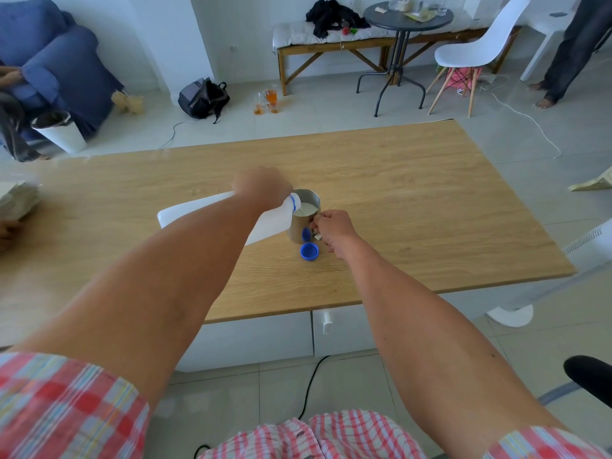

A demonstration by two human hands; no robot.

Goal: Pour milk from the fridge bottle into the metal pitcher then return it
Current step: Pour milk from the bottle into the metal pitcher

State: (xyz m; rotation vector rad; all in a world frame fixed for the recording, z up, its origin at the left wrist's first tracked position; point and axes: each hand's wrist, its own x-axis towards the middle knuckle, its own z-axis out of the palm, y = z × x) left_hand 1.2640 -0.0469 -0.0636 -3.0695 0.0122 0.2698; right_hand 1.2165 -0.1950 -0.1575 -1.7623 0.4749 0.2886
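Bottle [265,223] tipped over pitcher [306,217], cap [309,251] beside

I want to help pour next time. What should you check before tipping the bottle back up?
1. White plastic milk bottle held firmly by left hand: ok.
2. Bottle mouth over shiny metal pitcher: ok.
3. Right hand steadying pitcher's handle: ok.
4. Milk level below pitcher rim: ok.
5. Round blue cap within reach on wooden table: ok.
6. Milk left in bottle: cannot tell.
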